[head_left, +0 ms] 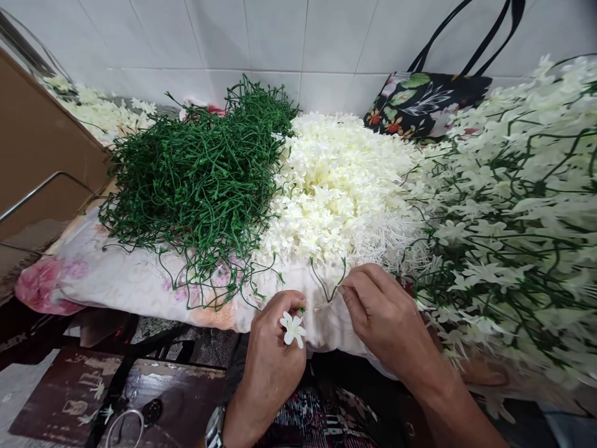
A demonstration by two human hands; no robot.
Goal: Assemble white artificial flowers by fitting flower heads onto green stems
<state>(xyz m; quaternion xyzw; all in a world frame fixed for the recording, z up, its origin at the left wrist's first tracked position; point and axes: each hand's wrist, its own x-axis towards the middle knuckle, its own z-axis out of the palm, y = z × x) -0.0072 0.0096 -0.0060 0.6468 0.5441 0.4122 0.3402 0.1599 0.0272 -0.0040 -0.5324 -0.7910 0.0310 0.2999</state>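
A small white flower (293, 328) sits against the fingers of the left hand (273, 354), just off the near edge of the cloth-covered desk (93, 267). A thin green stem (326, 287) hangs in a loop between the two hands, one end at the left fingertips, the other pinched by the right hand (385, 314).

The left hand is curled, knuckles up, thumb and forefinger closed on the flower's base; a watch (215, 428) shows at its wrist. The right hand comes in from the lower right, back up, fingers bunched to a pinch on the stem end.

The flower is white with narrow pointed petals, star-shaped. The stem is dark green, wiry, bent into a V.

Behind the hands, on the desk, lie a tangled heap of green stems (200, 174) toward the left and a heap of white flowers (340, 180) at the middle; finished flowering sprays (513, 205) crowd the right edge.
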